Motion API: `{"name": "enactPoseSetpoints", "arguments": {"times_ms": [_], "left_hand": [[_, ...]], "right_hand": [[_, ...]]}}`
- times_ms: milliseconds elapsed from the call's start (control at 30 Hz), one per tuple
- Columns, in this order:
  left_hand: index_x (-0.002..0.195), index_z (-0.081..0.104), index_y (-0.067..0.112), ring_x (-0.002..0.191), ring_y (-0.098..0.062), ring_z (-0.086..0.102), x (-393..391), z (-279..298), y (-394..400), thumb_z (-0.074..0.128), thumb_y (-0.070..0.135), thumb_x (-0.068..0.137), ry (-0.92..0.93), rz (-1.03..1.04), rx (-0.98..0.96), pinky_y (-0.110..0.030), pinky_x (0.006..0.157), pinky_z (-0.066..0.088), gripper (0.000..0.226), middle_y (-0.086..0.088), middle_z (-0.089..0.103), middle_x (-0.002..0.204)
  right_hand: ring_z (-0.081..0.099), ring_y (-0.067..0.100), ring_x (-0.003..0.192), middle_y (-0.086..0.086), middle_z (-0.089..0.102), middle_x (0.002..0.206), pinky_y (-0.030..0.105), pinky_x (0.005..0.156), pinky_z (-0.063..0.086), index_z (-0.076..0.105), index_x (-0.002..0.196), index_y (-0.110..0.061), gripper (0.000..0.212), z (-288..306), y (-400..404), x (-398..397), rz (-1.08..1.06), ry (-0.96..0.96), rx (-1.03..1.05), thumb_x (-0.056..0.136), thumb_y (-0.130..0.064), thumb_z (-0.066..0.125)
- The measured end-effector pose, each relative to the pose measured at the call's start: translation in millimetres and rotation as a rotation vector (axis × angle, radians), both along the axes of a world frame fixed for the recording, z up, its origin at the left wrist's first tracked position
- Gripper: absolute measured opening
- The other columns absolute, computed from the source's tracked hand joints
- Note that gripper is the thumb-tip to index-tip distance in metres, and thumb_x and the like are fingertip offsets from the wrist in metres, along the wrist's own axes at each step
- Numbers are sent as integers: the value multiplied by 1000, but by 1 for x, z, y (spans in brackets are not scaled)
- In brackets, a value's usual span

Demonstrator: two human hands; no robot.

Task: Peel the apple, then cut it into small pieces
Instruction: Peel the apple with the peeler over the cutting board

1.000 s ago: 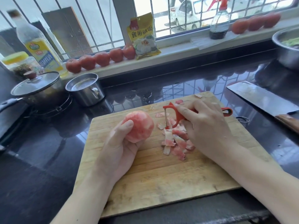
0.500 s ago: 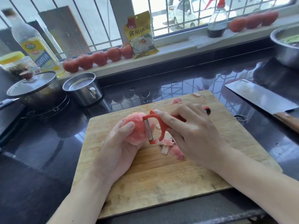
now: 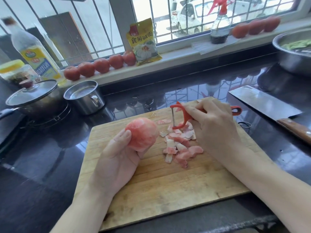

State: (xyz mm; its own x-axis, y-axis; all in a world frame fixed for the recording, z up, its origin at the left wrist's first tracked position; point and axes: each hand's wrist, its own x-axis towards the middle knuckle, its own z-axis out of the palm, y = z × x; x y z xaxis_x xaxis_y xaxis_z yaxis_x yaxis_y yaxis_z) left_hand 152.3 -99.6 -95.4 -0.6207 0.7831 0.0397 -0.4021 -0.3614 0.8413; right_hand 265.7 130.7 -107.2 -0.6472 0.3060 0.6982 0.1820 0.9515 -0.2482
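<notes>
Apple [image 3: 142, 134]: mostly peeled, pink, held above the cutting board's [image 3: 168, 190] left part.
Left hand [image 3: 117, 158]: grip curled round the apple from below, thumb laid on its near side.
Right hand [image 3: 213, 126]: grip closed round the red peeler [image 3: 180, 117], apart from the apple.
Peelings [image 3: 180, 145]: heaped on the board under the peeler.
Cleaver [image 3: 269, 105]: laid on the dark worktop [image 3: 42, 157], right of the board.

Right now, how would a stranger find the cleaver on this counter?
Start from the wooden cutting board; look right, onto the black counter. The cleaver lies flat there: a broad rectangular steel blade with a brown wooden handle, unlike the small orange peeler nearby.
</notes>
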Motion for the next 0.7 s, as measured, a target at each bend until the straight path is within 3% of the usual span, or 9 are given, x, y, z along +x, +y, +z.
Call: {"name": "enactPoseSetpoints", "arguments": {"times_ms": [133,233,300,400,500,600,700], "left_hand": [[135,63,3,122,-34,61,1,3,1,73,31,89,-27,2,-32,-45,103,53,55,-20,62,134],[140,54,-2,118,-31,61,4,3,5,78,36,85,92,80,-107,-39,94,55,71,-19,62,130],[141,48,-7,118,-35,59,6,0,7,82,34,82,129,123,-125,-44,98,52,80,-23,62,129],[139,45,-12,113,-43,57,5,-5,8,77,27,88,158,119,-130,-53,100,46,72,-30,61,121],[136,50,-9,106,-41,62,8,-2,8,83,34,84,166,109,-130,-48,93,51,75,-28,65,115],[138,47,-12,114,-44,56,7,0,6,79,35,87,144,71,-103,-52,100,46,77,-31,60,125],[142,47,-11,119,-39,54,7,2,1,80,37,86,125,38,-74,-43,99,48,80,-28,57,132]], "right_hand": [[54,28,99,-1,64,97,44,95,32,74,120,-23,40,-5,-6,-3,19,-105,53,83,-7,71],[54,25,98,-2,64,98,41,94,31,70,126,-23,37,1,-10,0,76,18,46,91,-18,59],[55,25,95,0,64,97,39,94,29,70,127,-21,36,6,-16,3,162,140,82,94,-15,58],[59,29,90,3,66,95,44,93,35,72,126,-19,34,8,-29,5,286,209,176,96,-7,60],[59,29,87,3,66,92,46,91,37,72,125,-19,35,6,-31,3,308,190,215,94,-5,64],[59,29,90,3,65,93,44,93,35,72,126,-19,38,5,-27,3,274,171,151,92,-4,64],[57,27,97,-1,64,96,43,94,31,73,124,-24,36,3,-12,1,190,26,65,91,-16,60]]}}
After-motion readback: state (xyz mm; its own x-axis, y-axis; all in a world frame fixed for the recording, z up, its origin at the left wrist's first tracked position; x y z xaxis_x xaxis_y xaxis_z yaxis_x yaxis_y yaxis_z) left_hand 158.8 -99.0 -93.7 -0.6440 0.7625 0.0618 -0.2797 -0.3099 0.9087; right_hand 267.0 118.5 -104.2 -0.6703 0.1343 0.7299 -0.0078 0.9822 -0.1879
